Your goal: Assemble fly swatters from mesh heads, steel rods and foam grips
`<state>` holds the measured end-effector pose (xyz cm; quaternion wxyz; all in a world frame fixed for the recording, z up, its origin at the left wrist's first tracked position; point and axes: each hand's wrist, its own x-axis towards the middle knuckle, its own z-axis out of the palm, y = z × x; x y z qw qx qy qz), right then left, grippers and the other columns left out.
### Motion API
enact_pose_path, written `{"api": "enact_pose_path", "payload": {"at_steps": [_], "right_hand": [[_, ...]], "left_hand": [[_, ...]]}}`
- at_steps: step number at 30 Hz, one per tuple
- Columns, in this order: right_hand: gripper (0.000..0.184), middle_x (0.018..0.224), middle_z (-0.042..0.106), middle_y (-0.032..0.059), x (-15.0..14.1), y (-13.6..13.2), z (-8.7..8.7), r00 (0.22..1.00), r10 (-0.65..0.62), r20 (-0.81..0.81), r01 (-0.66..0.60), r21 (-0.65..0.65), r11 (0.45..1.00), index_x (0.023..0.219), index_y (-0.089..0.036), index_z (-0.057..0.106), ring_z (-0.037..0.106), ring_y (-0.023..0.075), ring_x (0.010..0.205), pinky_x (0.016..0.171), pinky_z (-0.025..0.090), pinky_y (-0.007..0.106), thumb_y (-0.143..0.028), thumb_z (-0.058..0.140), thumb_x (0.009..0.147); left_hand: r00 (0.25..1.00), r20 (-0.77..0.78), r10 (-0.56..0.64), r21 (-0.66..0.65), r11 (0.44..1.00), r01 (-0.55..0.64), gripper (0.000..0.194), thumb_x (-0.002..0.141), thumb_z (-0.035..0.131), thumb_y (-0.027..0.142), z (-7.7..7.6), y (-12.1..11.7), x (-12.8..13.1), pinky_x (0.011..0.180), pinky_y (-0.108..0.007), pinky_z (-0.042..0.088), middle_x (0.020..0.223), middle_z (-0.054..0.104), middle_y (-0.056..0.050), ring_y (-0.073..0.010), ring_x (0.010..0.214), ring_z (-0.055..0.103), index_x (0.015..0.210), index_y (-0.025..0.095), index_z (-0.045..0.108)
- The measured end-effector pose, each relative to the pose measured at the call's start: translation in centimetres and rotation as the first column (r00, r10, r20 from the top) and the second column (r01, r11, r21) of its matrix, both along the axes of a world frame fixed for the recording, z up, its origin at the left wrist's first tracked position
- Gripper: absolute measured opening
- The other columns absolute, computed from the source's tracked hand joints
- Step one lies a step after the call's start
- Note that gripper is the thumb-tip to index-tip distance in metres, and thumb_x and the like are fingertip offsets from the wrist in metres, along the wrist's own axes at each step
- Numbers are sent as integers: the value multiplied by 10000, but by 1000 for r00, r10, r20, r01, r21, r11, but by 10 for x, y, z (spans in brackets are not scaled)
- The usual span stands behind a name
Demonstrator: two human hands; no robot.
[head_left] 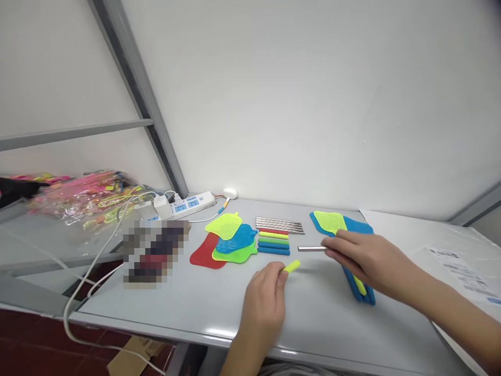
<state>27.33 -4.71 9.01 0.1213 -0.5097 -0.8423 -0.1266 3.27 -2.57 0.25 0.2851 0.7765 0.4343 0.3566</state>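
Fingers of the left hand (264, 297) were shut on a short yellow tube (293, 266), and its tip was left poking out. A thin metal stick (311, 248) was pinched by the right hand (358, 256), with one end pointed left. The tube and the stick were held apart, over the near middle of the gray table (219, 308).

Part of the stacked fly swatters (331, 220) on the right was hidden by the right hand. Their yellow and blue tops were seen on the far side of it, and their handles on the near side.

More metal sticks (278, 224) were laid side by side in the far middle. Just nearer, colored tubes (274, 245) were lined up: red, yellow, green and blue. To their left, loose swatter tops (237, 240) were piled over each other in yellow, blue, green and red.

Farther left, a patch (154, 256) was blurred, so it could not be told what was there. Plugs were pushed into a white power strip (191, 205) behind it. Shiny plastic bags (94, 196) were heaped at the far left. White sheeting (457, 271) was spread on the right.
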Motion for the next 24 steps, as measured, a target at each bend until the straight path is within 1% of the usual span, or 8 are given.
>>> {"api": "enact_pose_path", "payload": {"at_steps": [3,7,11,13,15,17,21,24], "right_hand": [[230,781,591,12,5,-26,-13,1000,-10,12,9,37,999,1077,-236,610,561,145,638,545,323,278,-324,413,998],[221,726,554,-4,-4,-35,-20,999,23,27,-24,14,1000,1100,-236,604,518,140,585,527,293,289,-297,419,997],[198,716,544,-6,-25,-33,-23,988,142,66,-142,-5,990,1078,-216,594,506,146,594,528,270,302,-262,420,995],[178,726,552,6,-38,-31,-26,975,209,75,-209,-12,978,1011,-194,593,506,152,605,526,263,310,-201,418,981],[173,738,556,18,-52,-27,-30,964,254,75,-252,-31,967,965,-179,585,498,158,603,518,255,316,-141,417,956],[165,740,553,21,-62,-21,-33,959,270,82,-267,-45,963,950,-171,578,482,162,587,516,248,319,-128,419,948],[177,727,558,27,-68,-4,-29,952,278,127,-279,-11,960,885,-174,577,485,178,606,589,283,329,-201,426,973],[238,689,557,16,-63,5,-22,966,227,121,-227,-13,974,794,-191,549,471,175,590,644,292,336,-206,407,984]], "left_hand": [[998,46,-50,34,998,49,262,1002,337,306,8,-1,-6,690,-273,402,817,622,-26,-175,751,557,946,219,577],[996,14,-92,90,992,90,279,987,386,313,16,-2,-17,663,-264,393,722,582,-22,-161,692,525,859,203,609],[993,-24,-119,71,990,121,272,964,463,321,23,-8,-23,606,-252,379,663,580,-10,-139,616,514,799,201,643],[987,-8,-159,58,986,159,234,950,495,314,25,-13,-21,629,-252,399,701,625,-18,-143,639,548,827,207,662],[989,46,-144,36,989,142,201,946,500,302,25,-17,-18,664,-255,421,774,668,-32,-154,689,582,897,209,671],[991,67,-116,-23,993,118,211,950,488,308,25,-17,-19,652,-250,419,781,674,-29,-153,686,581,904,209,669],[990,-32,-138,-154,979,131,289,924,532,390,26,-5,-37,560,-238,356,637,600,10,-133,597,509,733,202,639],[997,5,-80,-195,978,79,279,906,561,414,25,7,-57,605,-239,389,699,643,-2,-149,663,556,761,201,668]]}}
